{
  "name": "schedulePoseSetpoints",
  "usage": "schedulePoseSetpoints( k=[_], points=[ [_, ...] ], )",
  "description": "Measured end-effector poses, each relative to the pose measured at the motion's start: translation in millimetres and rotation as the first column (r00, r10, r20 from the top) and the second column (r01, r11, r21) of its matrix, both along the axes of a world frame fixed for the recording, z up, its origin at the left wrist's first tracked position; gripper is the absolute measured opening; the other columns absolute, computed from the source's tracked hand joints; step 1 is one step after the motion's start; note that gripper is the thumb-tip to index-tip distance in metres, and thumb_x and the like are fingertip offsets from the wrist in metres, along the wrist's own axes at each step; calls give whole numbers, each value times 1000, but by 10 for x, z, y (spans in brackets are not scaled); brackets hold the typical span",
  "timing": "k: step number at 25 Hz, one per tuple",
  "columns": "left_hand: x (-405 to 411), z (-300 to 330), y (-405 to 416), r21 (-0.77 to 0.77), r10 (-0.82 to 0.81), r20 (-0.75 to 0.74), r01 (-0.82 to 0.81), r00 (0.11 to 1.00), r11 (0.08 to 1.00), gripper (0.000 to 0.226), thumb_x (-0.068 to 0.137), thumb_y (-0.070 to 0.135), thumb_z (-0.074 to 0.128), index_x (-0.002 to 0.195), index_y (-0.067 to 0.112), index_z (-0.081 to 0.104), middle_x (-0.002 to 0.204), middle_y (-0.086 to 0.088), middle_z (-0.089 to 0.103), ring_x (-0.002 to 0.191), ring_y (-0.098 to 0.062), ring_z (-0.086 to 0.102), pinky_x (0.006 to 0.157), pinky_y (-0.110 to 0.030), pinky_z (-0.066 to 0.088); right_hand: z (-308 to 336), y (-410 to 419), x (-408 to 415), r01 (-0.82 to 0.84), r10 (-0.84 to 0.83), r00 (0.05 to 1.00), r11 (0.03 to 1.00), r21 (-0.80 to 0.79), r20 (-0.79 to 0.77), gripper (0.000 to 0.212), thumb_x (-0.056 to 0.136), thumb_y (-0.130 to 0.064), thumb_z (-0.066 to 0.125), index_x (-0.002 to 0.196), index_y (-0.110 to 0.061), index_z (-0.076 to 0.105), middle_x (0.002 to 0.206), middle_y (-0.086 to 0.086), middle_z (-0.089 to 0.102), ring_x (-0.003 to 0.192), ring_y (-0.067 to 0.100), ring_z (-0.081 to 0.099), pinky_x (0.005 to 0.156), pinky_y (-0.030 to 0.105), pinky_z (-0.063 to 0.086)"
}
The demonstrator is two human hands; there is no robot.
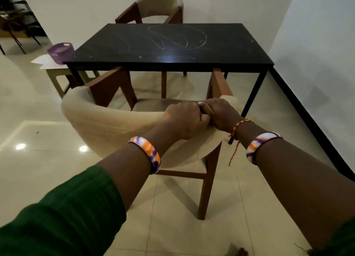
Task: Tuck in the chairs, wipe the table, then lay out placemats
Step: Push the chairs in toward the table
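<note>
Gripping the backrest rim of the near chair (107, 121), both hands (184, 119) (221, 115) are best kept clenched while it, angled with arms at the desk (259, 59) edge, is squared and pushed straight under

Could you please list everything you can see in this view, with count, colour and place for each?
table: one, black top with whitish smear marks, centre, against the wall.
near chair: one, beige upholstery on a brown wooden frame, front arms at the table's near edge.
far chair: one, same beige and brown, behind the table by the wall.
side stool: one, light wood, left of the table.
purple basket: one, on white sheets on the stool.
bangles: two, orange, purple and white, one per wrist.
red-yellow thread: one, right wrist.
left hand: gripping the near chair's backrest.
right hand: gripping the backrest beside it.
</note>
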State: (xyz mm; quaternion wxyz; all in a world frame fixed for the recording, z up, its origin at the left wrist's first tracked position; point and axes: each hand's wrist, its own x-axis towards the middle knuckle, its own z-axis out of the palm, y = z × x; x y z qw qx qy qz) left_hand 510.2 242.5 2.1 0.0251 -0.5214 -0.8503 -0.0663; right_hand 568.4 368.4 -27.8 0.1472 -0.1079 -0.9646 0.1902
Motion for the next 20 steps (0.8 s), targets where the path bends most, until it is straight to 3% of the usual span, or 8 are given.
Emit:
schedulePoseSetpoints(
  k=[2, 6, 12, 16, 18, 20],
  points=[
    [107, -22, 452, -93, -19, 50, 24, 999, 995, 42, 90, 48, 45, 112, 14, 55, 83, 2, 55, 70, -12, 50, 66, -27, 37, -138, 491, 67, 5, -3, 999, 999, -49, 41, 60, 95, -40, 18, 106, -1, 63, 106, 23, 64, 97, 31, 55, 90, 40, 39],
    [161, -212, 1527, -269, 76, 20, -68, 997, 961, 50, 78, 37, 66, 122, 15, 55, 113, -3, 60, 98, -19, 59, 82, -30, 50, -349, 1395, 112, -68, 101, 983, 975, -211, 152, 49, 102, -33, 20, 143, -13, 38, 148, 9, 40, 140, 23, 31, 115, 33, 22],
    [-111, -555, 2412, -267, 379, 209, -320, 901, 909, 42, 84, 32, 61, 121, 15, 54, 114, -4, 59, 100, -18, 59, 86, -30, 51, -461, 2178, -69, -279, 294, 899, 956, -92, 325, 48, 104, -29, 16, 151, -25, 8, 160, -5, 7, 147, 13, 5, 118, 36, 5],
    [-273, -680, 2915, -264, 617, 48, -586, 786, 766, 38, 91, 20, 56, 126, 6, 49, 122, -11, 54, 108, -22, 58, 87, -33, 53, -587, 2661, -373, -375, 337, 855, 927, 22, 393, 53, 104, -32, 19, 151, -25, -2, 160, -5, 0, 148, 18, 3, 118, 40, -2],
    [-410, -755, 3139, -286, 638, -15, -615, 770, 735, 41, 91, 21, 55, 128, 5, 46, 124, -12, 52, 111, -23, 55, 89, -33, 52, -599, 2888, -551, -431, 364, 834, 899, 79, 414, 58, 102, -28, 28, 151, -24, -4, 160, -4, -1, 147, 20, 11, 118, 41, 7],
    [-594, -754, 3319, -347, 632, -89, -618, 770, 705, 45, 91, 27, 55, 128, 4, 45, 123, -13, 53, 111, -24, 55, 88, -33, 49, -469, 3156, -721, -498, 391, 789, 859, 120, 474, 63, 100, -22, 37, 152, -24, 2, 160, -3, 5, 138, 25, 33, 106, 39, 33]
  ],
)
